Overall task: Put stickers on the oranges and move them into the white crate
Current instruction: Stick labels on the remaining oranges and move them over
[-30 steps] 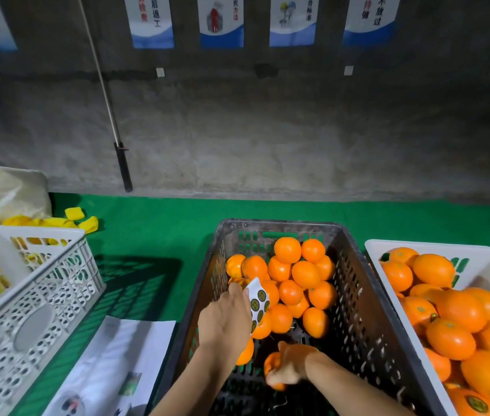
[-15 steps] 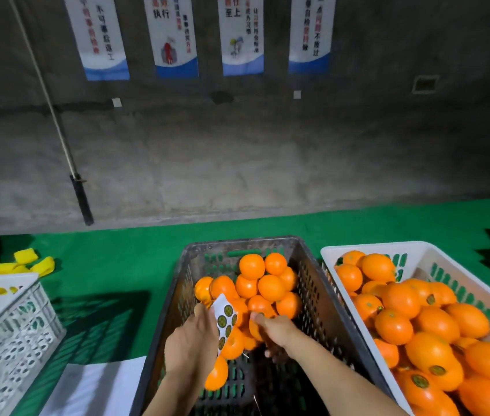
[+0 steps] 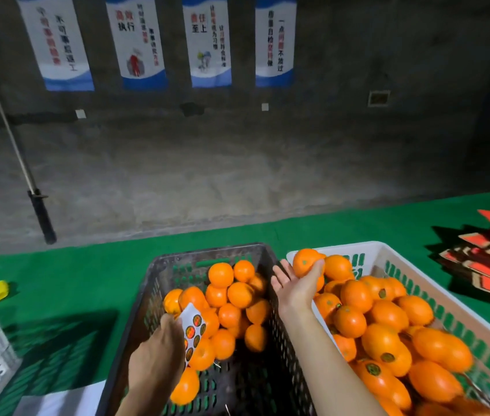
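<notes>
Since 0.5 s ago: right hand (image 3: 296,283) out of dark crate (image 3: 267,355), now at white crate's near-left corner, palm up.
Orange (image 3: 305,261) on fingertips, fingers loosely cupped under it, not clamped; green sticker faces camera. Judged: about to roll off onto pile.
White crate (image 3: 378,247) just beside dark crate, so transfer short.
Left hand (image 3: 159,355) pinches sticker sheet (image 3: 193,333) over unlabelled oranges (image 3: 231,295), ready for next peel.
Green mat (image 3: 87,280) under both crates.

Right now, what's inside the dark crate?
The dark crate holds loose oranges piled toward its far end, bare mesh floor nearer. The left hand with sticker sheet covers some.
</notes>
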`<state>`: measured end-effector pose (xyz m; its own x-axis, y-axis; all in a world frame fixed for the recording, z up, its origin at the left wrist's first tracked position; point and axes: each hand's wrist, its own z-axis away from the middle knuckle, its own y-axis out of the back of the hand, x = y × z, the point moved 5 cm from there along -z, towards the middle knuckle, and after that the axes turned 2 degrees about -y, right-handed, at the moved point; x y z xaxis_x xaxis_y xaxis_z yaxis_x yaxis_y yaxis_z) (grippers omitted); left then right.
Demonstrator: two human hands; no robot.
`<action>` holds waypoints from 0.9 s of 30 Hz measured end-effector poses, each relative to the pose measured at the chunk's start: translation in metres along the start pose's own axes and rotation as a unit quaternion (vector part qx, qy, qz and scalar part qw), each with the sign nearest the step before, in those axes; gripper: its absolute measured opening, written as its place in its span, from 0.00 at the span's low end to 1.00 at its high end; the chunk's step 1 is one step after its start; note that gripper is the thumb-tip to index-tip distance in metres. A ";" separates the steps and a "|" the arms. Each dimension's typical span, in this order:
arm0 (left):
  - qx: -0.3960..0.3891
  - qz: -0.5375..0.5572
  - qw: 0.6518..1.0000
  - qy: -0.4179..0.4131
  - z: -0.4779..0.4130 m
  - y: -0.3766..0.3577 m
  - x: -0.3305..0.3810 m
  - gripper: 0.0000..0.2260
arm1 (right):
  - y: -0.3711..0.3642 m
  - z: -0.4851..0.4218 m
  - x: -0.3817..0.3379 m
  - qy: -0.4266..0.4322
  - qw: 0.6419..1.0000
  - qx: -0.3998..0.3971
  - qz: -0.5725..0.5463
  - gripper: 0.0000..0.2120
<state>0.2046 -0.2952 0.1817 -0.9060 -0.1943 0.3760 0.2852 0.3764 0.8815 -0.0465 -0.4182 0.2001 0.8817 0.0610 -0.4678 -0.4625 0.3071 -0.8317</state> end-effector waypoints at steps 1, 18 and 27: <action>0.000 0.003 1.000 -0.003 0.000 0.000 0.000 0.13 | 0.003 -0.002 -0.003 0.000 1.000 0.004 -0.020 0.43; 0.006 -0.018 1.000 -0.022 0.008 0.010 0.008 0.11 | 0.014 -0.018 -0.020 -0.038 0.962 -0.038 -0.267 0.34; 0.012 -0.082 0.994 -0.066 0.006 0.012 0.010 0.19 | -0.030 0.029 0.046 0.076 0.782 -0.250 0.566 0.09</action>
<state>0.1968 -0.2871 0.1948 -0.9735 -0.1350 0.1848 0.1231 0.3718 0.9201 0.0103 -0.3971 0.2126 -0.1214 -0.0992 -0.9876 -0.9510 -0.2734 0.1444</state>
